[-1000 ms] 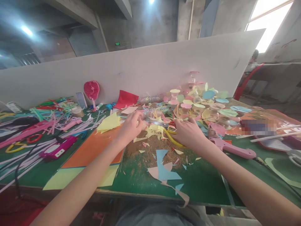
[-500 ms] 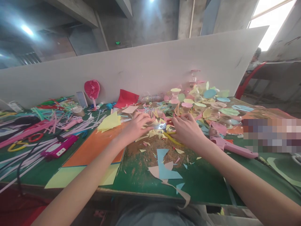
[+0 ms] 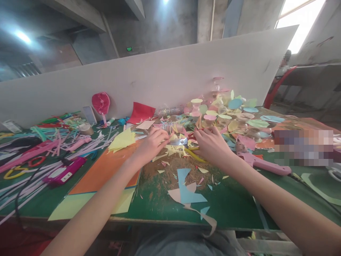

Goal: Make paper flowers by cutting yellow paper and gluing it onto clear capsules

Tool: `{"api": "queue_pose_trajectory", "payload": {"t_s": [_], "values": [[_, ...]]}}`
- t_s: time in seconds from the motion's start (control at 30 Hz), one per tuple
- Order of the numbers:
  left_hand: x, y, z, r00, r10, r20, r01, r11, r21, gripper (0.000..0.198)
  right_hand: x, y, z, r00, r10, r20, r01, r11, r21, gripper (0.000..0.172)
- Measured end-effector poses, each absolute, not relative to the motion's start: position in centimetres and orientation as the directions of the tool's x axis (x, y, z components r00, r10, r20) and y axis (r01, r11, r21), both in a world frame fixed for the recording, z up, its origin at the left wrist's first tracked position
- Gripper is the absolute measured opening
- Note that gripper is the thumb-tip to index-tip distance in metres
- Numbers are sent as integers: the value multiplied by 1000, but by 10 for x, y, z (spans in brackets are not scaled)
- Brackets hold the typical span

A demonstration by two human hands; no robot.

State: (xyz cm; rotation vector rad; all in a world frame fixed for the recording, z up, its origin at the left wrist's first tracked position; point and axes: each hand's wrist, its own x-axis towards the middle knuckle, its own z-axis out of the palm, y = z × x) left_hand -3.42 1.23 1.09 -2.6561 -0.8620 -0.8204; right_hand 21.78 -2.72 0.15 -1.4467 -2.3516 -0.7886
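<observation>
My right hand is closed around scissors with one red handle and one yellow handle. Their metal blades point left, toward my left hand. The fingers of that hand are pressed together beside the blade tips; whatever they pinch is too small and covered to name. Pale yellow paper scraps lie under and around the blades. Just behind the fingers is a clear plastic bottle. Nearer me, a cut piece of blue paper rests on the green table.
Orange sheets and a yellow paper stack lie at left, beyond them a magenta device and pink strips. Paper-and-plastic flowers crowd the back right. A pink glue gun with a cable lies at right. A white partition stands behind.
The view has shifted slightly, moving the scene a little left. The scissor blades look closer together than before. Both hands stay in much the same place.
</observation>
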Motion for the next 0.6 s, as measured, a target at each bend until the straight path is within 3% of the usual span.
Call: {"api": "queue_pose_trajectory", "payload": {"t_s": [0.37,0.6], "values": [[-33,16,10,576,545,609,676,-737,20,17,219,-27,2,-457,750,478,888,354,294,31],[-27,17,20,230,739,633,782,-528,332,13,223,-26,4,-403,797,450,911,302,281,30]]}}
